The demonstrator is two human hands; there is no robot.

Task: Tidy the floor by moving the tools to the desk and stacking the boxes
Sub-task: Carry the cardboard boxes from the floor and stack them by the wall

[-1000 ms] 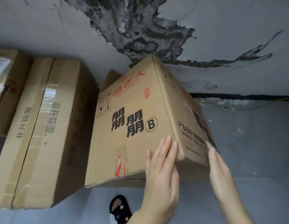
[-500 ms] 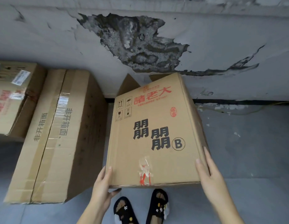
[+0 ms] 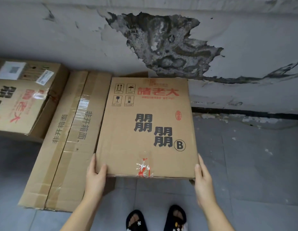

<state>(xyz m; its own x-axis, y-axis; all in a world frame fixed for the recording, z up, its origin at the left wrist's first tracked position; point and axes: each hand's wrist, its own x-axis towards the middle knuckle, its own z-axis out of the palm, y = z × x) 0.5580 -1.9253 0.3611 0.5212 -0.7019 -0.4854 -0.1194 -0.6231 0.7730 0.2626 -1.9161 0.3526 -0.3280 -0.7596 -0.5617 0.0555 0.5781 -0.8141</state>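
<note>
A brown cardboard box (image 3: 145,117) with red and black printed characters and a circled B fills the middle of the view, its top face level toward me. My left hand (image 3: 95,175) grips its near left corner, thumb on top. My right hand (image 3: 203,177) holds the near right corner the same way. The box hangs above the grey floor, its left edge over a long taped carton (image 3: 65,147) that lies on the floor. A third printed carton (image 3: 20,104) sits further left, by the wall.
A peeling, stained wall (image 3: 161,44) runs right behind the boxes. Grey tiled floor (image 3: 253,164) spreads to the right. My two feet in black slippers (image 3: 156,219) stand just below the held box. No tools or desk are in view.
The box has tipped from tilted to level and come closer to me. My left hand moved from its right part to the near left corner; both hands now hold it.
</note>
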